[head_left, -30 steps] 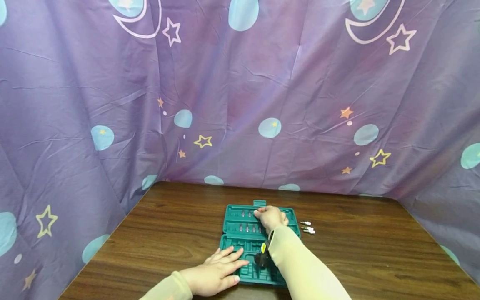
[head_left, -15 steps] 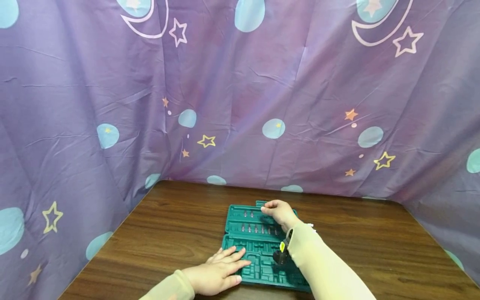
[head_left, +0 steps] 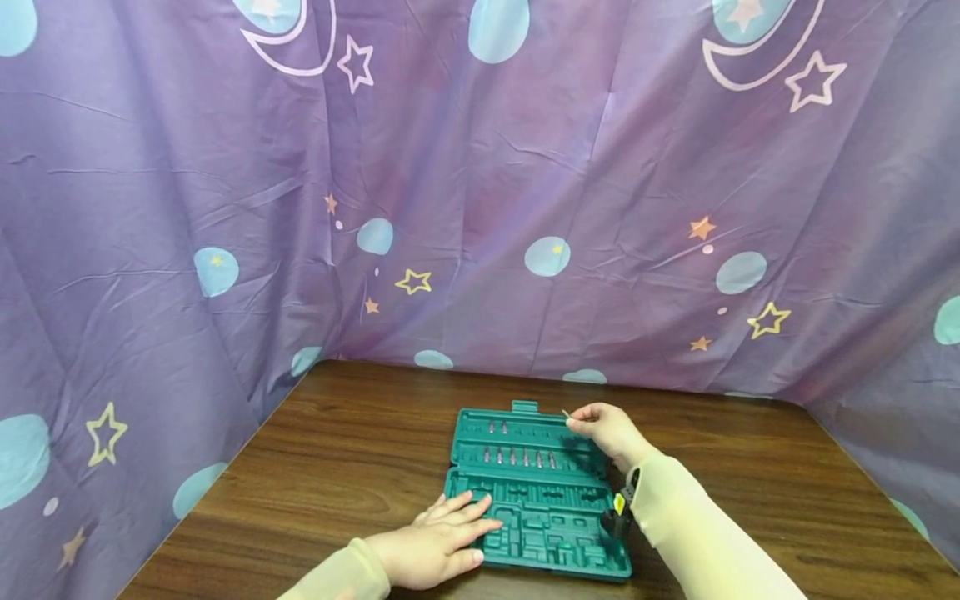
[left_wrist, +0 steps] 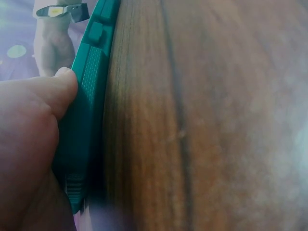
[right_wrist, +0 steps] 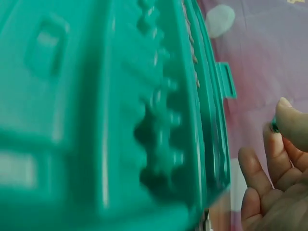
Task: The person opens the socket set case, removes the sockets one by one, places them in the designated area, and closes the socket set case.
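- Right hand [head_left: 611,429]: your fingertips pinch a small screwdriver bit [head_left: 566,413] just above the far right corner of the case; keep the pinch near its end.
- Left hand [head_left: 438,542]: flat, fingers straight, pressing the case's near left edge; hold that pressure.
- Green bit case [head_left: 525,533]: open on the wooden table [head_left: 337,450]; line the bit up with its slot's length.

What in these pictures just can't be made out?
- Thing pinched by right hand: too small in the head view; hidden by fingers in the right wrist view.
- Bits in the case: too small to tell types; blurred in the right wrist view.
- Left hand: left wrist view shows only a blurred thumb on the case edge.
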A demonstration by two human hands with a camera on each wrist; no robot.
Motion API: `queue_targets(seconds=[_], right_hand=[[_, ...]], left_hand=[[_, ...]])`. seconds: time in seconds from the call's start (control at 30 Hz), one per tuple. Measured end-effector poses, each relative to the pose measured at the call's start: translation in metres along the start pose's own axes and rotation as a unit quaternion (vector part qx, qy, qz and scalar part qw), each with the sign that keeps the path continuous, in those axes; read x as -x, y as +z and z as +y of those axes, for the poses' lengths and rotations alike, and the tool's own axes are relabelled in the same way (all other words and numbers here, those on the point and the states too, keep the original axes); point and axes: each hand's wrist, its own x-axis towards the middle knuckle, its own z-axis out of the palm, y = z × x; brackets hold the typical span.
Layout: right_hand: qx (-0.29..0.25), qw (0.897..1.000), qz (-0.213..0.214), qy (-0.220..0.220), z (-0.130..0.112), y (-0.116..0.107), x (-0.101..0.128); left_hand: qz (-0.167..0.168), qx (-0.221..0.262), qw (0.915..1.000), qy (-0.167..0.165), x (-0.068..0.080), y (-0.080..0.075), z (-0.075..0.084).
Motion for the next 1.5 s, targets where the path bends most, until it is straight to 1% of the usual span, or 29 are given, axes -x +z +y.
queue_targets(seconds=[0.37,0.53,0.73,0.93,1.1,1.5], right_hand=[[0.042,0.999,-0.013,-0.018,0.018,-0.033,0.018],[0.069,0.997,-0.008,-0.020,0.028,-0.045,0.027],[0.080,0.996,-0.012,-0.024,0.037,-0.056,0.039],[0.073,0.997,-0.014,-0.016,0.050,-0.059,0.047],[0.088,0.996,-0.011,-0.016,0.058,-0.059,0.049],[0.104,0.994,0.001,-0.018,0.064,-0.055,0.048]], left_hand=[[-0.003,0.005,1.0000,-0.003,-0.001,0.004,0.000],[0.001,0.002,1.0000,-0.001,-0.002,0.004,0.000],[-0.004,0.007,1.0000,-0.001,-0.001,0.003,-0.001],[-0.006,0.014,0.9999,-0.003,0.000,0.000,0.000],[-0.008,0.016,0.9998,-0.004,0.000,-0.001,0.000],[-0.012,0.020,0.9997,-0.006,0.000,0.001,0.000]])
